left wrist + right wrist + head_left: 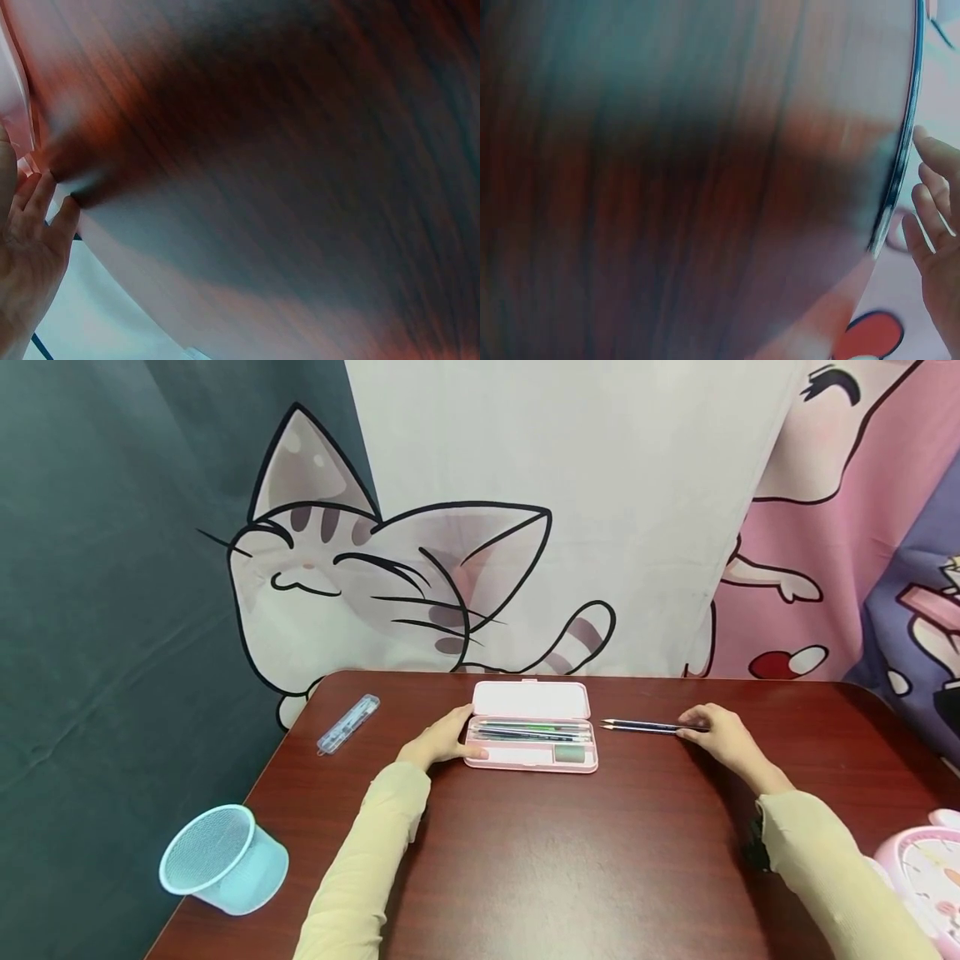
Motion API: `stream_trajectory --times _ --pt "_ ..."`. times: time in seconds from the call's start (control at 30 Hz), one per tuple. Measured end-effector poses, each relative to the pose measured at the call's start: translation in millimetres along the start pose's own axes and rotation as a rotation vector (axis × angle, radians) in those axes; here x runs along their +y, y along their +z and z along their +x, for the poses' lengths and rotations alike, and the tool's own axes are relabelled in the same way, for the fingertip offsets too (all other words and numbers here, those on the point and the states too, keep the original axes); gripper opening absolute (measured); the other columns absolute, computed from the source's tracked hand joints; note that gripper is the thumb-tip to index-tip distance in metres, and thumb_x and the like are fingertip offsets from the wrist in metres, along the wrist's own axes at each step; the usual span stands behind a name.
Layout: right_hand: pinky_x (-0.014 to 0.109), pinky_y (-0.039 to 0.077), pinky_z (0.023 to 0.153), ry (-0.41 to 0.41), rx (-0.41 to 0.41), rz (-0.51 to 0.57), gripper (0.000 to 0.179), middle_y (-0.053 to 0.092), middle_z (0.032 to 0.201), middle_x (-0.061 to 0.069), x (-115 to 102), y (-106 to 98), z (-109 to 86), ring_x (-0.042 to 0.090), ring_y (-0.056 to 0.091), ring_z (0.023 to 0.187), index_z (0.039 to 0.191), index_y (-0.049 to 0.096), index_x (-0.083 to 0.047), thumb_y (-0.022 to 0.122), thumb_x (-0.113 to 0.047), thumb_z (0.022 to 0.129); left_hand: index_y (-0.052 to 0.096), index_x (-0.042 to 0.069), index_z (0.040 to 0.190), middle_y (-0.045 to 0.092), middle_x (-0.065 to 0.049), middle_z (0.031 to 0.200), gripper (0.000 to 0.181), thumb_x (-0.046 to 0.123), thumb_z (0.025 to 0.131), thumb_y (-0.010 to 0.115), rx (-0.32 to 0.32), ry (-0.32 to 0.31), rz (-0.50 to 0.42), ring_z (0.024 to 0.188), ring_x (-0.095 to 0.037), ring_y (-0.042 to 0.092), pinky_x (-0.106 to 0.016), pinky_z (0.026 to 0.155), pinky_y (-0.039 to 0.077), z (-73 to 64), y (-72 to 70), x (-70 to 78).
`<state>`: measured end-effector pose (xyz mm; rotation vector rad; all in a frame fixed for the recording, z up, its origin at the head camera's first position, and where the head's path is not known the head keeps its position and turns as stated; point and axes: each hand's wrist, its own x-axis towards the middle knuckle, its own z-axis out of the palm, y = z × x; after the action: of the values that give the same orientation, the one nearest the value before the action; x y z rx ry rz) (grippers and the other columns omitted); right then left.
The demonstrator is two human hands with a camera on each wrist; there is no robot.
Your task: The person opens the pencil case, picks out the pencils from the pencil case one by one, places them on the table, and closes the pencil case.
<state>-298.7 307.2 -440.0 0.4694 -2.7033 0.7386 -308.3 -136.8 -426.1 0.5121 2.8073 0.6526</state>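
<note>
A pink pencil case (pixel 531 758) lies with its lid (pixel 531 700) folded back. Several pencils (pixel 517 735) fill its rear part, and a grey-green eraser (pixel 569 753) lies at the front right. My left hand (pixel 442 742) holds the case's left end, thumb over the front part and fingers at the back corner. To the right of the case, my right hand (pixel 720 735) pinches two dark pencils (pixel 641 726) near their rear ends, sharpened tips toward the case. In the right wrist view the dark pencils (pixel 904 142) run beside the fingertips.
A light-blue mesh pen holder (pixel 258 868) stands at the table's left edge. Behind it lies a narrow clear bluish case (pixel 348 725). A pink clock (pixel 930 872) sits at the right, next to my right sleeve. Printed curtains hang behind the brown table (pixel 577 860).
</note>
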Motion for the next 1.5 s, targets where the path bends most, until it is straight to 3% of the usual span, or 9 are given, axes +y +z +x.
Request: stream_trajectory --times 0.2,0.53,0.73,0.93,1.1,1.3,1.5 --pt "0.027 0.045 0.067 -0.003 -0.006 0.080 0.019 0.065 0.082 0.015 -29 21 16.7 0.023 0.060 0.075 0.089 0.067 0.001 0.073 -0.008 0.074 0.022 0.002 0.144 0.029 -0.014 0.147 0.094 0.040 0.075 0.072 0.006 0.004 0.007 0.136 -0.026 0.029 -0.042 0.110 0.026 -0.4 -0.1 -0.9" --pt "0.034 0.048 0.071 -0.008 -0.130 0.260 0.022 0.065 0.087 0.015 -85 51 37.3 0.025 0.062 0.080 0.094 0.066 0.002 0.071 -0.010 0.077 0.023 0.006 0.144 0.029 -0.012 0.148 0.092 0.042 0.075 0.072 -0.002 -0.023 0.015 0.136 -0.024 0.029 -0.042 0.110 0.027 0.4 2.3 -0.4" --pt "0.033 0.049 0.071 -0.068 -0.213 0.284 0.018 0.066 0.086 0.014 -106 64 45.3 0.021 0.063 0.079 0.093 0.065 0.001 0.069 -0.007 0.078 0.022 0.006 0.145 0.030 -0.011 0.148 0.095 0.042 0.073 0.073 0.003 -0.027 -0.007 0.136 -0.025 0.029 -0.043 0.110 0.027 0.0 3.0 -0.2" --pt "0.038 0.050 0.075 -0.148 -0.319 0.243 0.020 0.069 0.084 0.012 -114 71 50.1 0.022 0.065 0.080 0.093 0.063 0.002 0.069 -0.009 0.079 0.023 0.004 0.144 0.031 -0.012 0.147 0.095 0.042 0.073 0.073 0.008 -0.013 -0.005 0.135 -0.025 0.030 -0.043 0.110 0.027 0.8 3.0 -0.9" --pt "0.033 0.049 0.070 -0.182 -0.341 0.225 0.018 0.068 0.080 0.010 -117 72 52.2 0.019 0.063 0.075 0.094 0.064 0.003 0.067 -0.007 0.080 0.023 0.005 0.144 0.031 -0.012 0.147 0.094 0.043 0.073 0.073 0.006 -0.021 0.001 0.135 -0.025 0.030 -0.044 0.109 0.028 0.8 0.6 -1.7" --pt "0.025 0.048 0.068 -0.160 -0.293 0.238 0.012 0.067 0.080 0.008 -119 73 51.5 0.012 0.059 0.074 0.090 0.067 0.001 0.065 -0.006 0.082 0.025 0.007 0.144 0.033 -0.011 0.145 0.093 0.042 0.073 0.074 0.024 -0.029 -0.005 0.133 -0.025 0.033 -0.046 0.108 0.029 -1.1 0.0 -1.5" --pt "0.036 0.050 0.077 -0.063 -0.219 0.260 0.014 0.068 0.090 0.013 -107 62 44.0 0.019 0.062 0.084 0.093 0.067 0.000 0.063 -0.009 0.085 0.025 0.008 0.143 0.034 -0.012 0.144 0.092 0.040 0.073 0.074 0.023 -0.007 -0.015 0.132 -0.026 0.034 -0.046 0.107 0.030 -1.6 3.5 0.6"
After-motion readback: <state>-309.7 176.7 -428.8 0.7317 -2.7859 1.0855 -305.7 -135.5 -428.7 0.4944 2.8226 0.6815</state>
